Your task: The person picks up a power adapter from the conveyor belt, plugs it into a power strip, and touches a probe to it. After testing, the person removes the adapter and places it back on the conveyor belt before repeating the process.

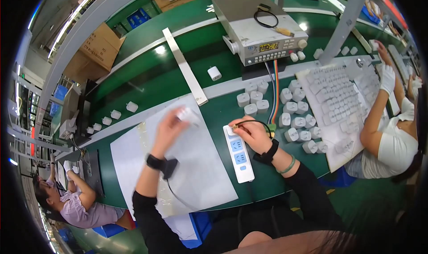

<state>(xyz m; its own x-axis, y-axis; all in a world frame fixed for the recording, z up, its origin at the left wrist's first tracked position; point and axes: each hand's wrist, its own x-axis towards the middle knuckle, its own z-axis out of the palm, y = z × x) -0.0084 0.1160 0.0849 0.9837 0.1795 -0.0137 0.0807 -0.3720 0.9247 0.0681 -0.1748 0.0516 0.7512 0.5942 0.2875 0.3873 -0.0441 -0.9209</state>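
Observation:
My left hand [168,130], smeared by motion, is above the white sheet with its fingers closed on a white plug-in charger [190,117]. At the far end of the white power strip [244,173], my right hand [255,137] pinches the connector of a black cable [249,120]. That connector is against a white charger [230,131] seated in the strip's end socket; my fingers partly cover it, so I cannot tell how far in it sits. Two blue sockets nearer me hold nothing. Right of my right hand stand several white chargers [292,134], prongs up.
A bench instrument [263,40] with a lit display stands at the back, with ribbon wires [275,91] running down from it. A white board [332,158] full of chargers lies to the right, beside a gloved co-worker [392,120]. Another co-worker [84,209] sits far left. A metal bar [183,64] crosses the bench.

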